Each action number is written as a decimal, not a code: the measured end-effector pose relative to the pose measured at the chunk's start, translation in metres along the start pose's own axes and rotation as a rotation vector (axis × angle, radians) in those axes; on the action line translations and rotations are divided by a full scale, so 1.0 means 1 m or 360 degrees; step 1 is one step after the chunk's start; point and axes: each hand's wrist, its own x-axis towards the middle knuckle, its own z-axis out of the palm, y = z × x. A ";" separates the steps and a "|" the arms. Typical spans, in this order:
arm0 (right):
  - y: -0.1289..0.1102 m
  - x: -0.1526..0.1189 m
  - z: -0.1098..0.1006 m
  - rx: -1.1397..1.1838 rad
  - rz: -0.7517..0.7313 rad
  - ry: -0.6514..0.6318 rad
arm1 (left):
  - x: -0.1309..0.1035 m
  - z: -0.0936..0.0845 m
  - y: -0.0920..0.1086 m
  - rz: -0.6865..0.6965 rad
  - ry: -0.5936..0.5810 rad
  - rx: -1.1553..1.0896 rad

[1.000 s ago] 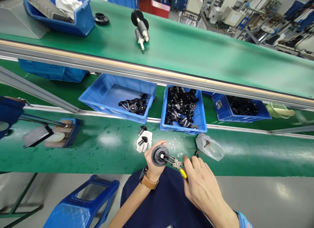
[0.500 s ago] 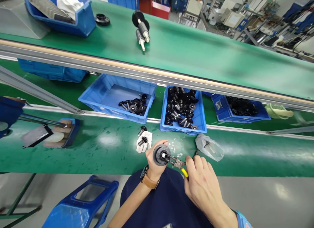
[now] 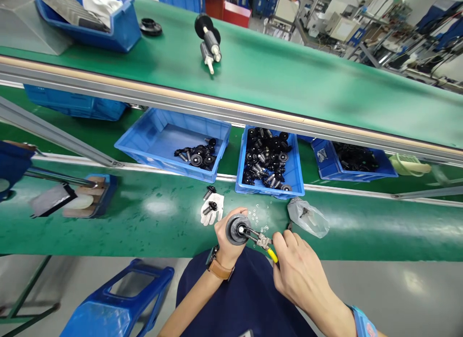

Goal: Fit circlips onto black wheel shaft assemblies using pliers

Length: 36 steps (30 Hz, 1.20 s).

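My left hand (image 3: 228,240) is wrapped round a black part with a round flange (image 3: 234,235), its flat end facing up at me. In my right hand (image 3: 298,262) are circlip pliers (image 3: 263,241) with yellow-sleeved handles, gripped closed. The plier tips reach into the centre of the flange, at a pale shaft end. Whether a ring sits on the tips is too small to tell. Several small pale rings (image 3: 265,228) lie scattered on the green bench beyond the pliers. A white glove (image 3: 218,214) lies left of them, with one black shafted part (image 3: 210,208) on it and another beside it.
Behind my hands stand a blue bin (image 3: 301,182) full of black parts and a wider blue bin (image 3: 135,151) holding fewer. A clear plastic bag (image 3: 314,221) lies to the right. A metal-edged upper shelf (image 3: 325,86) runs above. A blue stool (image 3: 104,310) is at lower left.
Almost nothing differs. My right hand has shifted very slightly with the pliers, whose tips stay in the flanged part; the view has drifted a little.
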 end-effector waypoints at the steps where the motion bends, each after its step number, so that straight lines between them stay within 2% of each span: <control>1: 0.000 -0.001 0.003 0.0027 -0.0001 0.0018 | 0.001 0.000 0.001 0.0002 0.0016 0.0001; 6: -0.003 -0.002 0.012 0.0137 -0.0012 0.0084 | 0.005 0.000 0.003 0.0010 0.0038 0.0024; 15: -0.005 0.006 0.000 -0.0016 0.0054 0.0226 | 0.009 0.001 0.002 -0.0071 -0.0013 -0.0043; 23: -0.002 0.003 0.004 0.0044 0.0007 0.0126 | 0.005 0.003 0.000 -0.0084 -0.0004 -0.0060; 36: -0.009 -0.002 0.002 0.0050 0.0081 -0.0051 | 0.005 0.002 0.001 -0.0066 0.0011 -0.0032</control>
